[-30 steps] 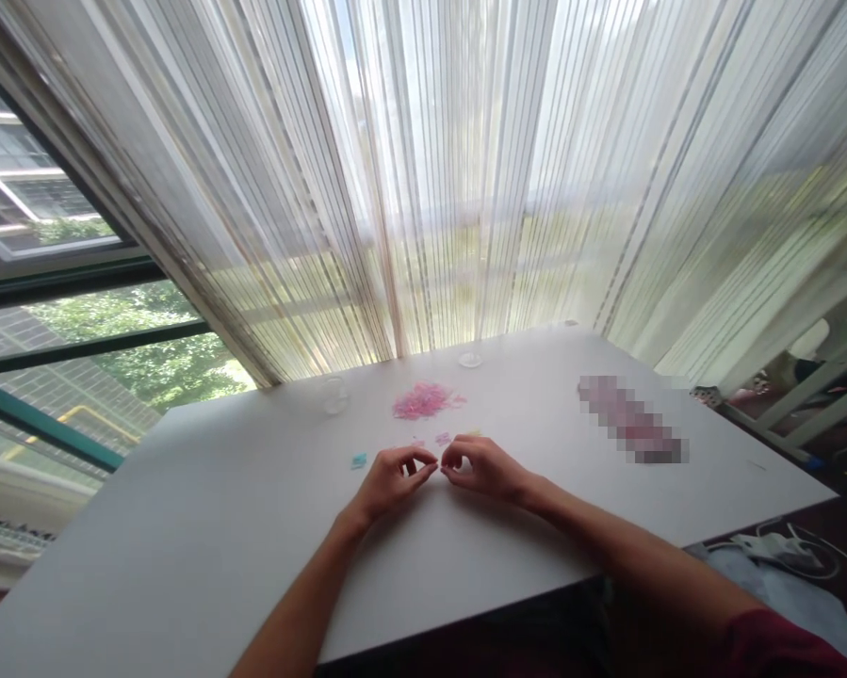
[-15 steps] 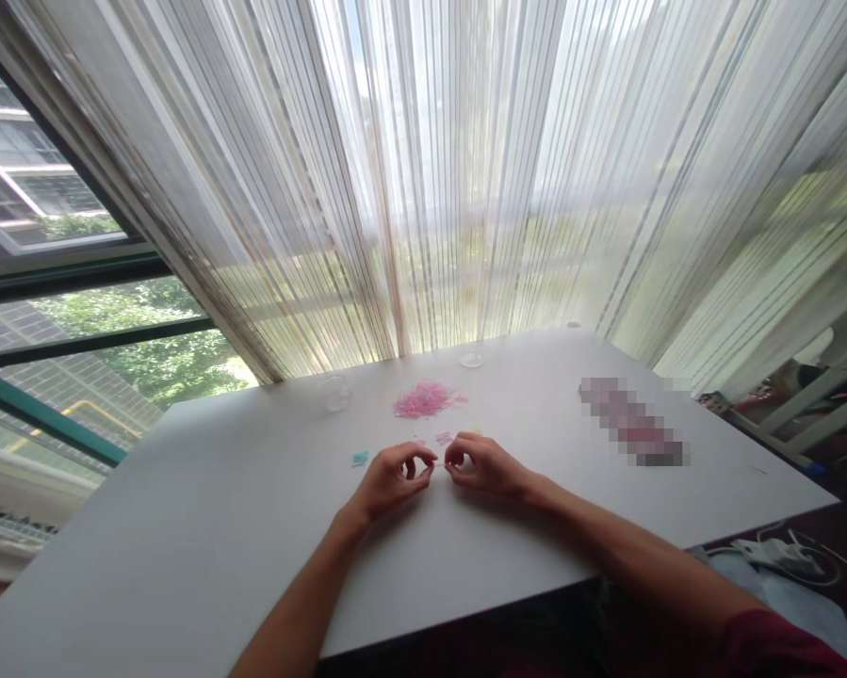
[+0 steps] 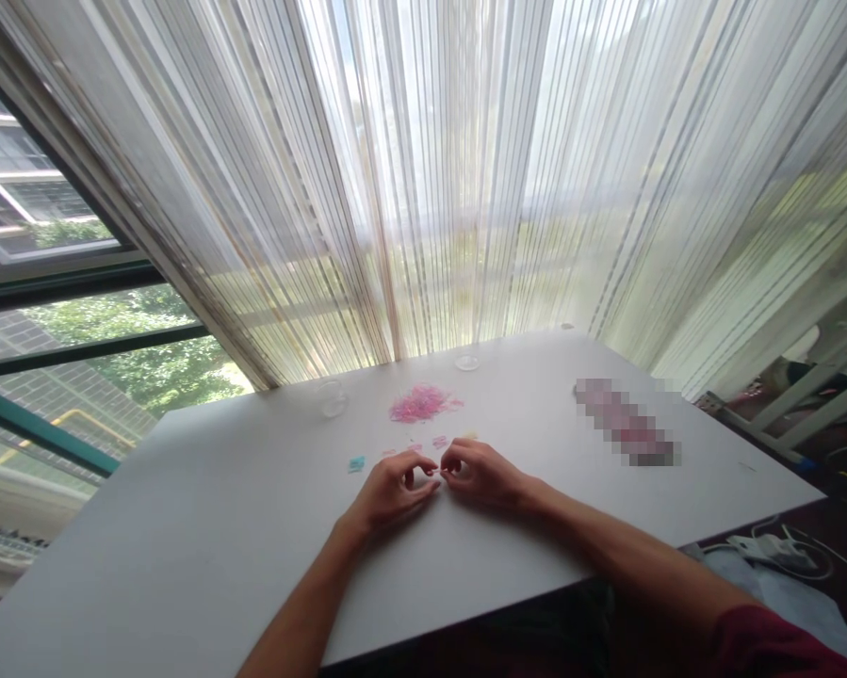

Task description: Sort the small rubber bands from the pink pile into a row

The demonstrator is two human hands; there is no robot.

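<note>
My left hand (image 3: 397,488) and my right hand (image 3: 485,474) meet over the white table (image 3: 253,527), fingertips almost touching. Both are closed in a pinch on a thin pink strip (image 3: 436,472), of which only a short bit shows between the fingers. Just beyond them lie small pink pieces (image 3: 440,442) and a pale yellow piece (image 3: 470,436), partly hidden by my right hand. A small teal piece (image 3: 356,463) rests left of my left hand. Farther back is a loose pile of pink and purple strips (image 3: 421,403).
Two clear round containers stand near the back edge, one to the left (image 3: 333,403) and one nearer the middle (image 3: 466,363). A blurred-out pinkish object (image 3: 627,424) lies at the right. Sheer striped curtains (image 3: 451,188) hang behind the table. White cables (image 3: 776,556) lie beyond its right edge.
My fingertips have come slightly closer together, and less of the pink strip shows between them. The view has shifted a little; the table items look unmoved.
</note>
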